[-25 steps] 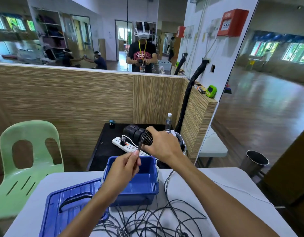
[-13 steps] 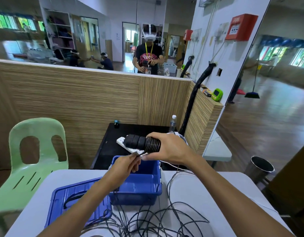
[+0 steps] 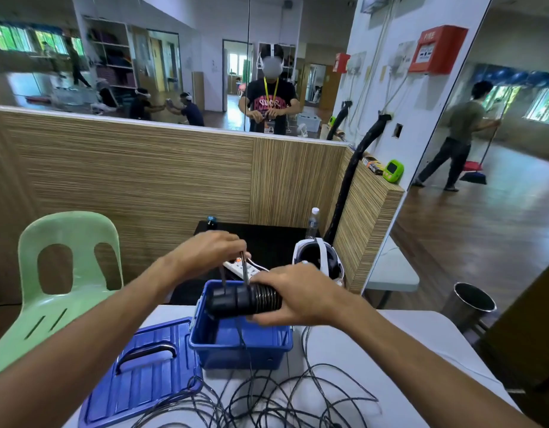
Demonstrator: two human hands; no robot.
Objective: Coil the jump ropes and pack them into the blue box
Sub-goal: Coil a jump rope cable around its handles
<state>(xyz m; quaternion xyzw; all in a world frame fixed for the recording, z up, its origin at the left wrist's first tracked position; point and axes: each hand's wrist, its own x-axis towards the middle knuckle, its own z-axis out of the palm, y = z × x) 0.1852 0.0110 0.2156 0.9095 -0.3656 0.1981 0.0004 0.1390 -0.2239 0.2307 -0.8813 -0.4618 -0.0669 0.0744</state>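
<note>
Black jump-rope handles (image 3: 236,301) sit gripped in the right hand (image 3: 293,296); left hand (image 3: 209,253) pinches the cord (image 3: 244,268).

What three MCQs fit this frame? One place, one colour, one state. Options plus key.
1. Where does the lid lie?
A. on the box
B. on the white table, left of the blue box
C. on the chair

2. What colour is the chair?
A. light green
B. red
C. black

3. What is the right hand doing?
A. resting flat on the table
B. reaching into the bin
C. gripping the black handles with cord wound round them

Key: B, the lid lies flat beside the blue box on the table; A, its plastic is pale green; C, the fingers close round the handles above the box.
</note>
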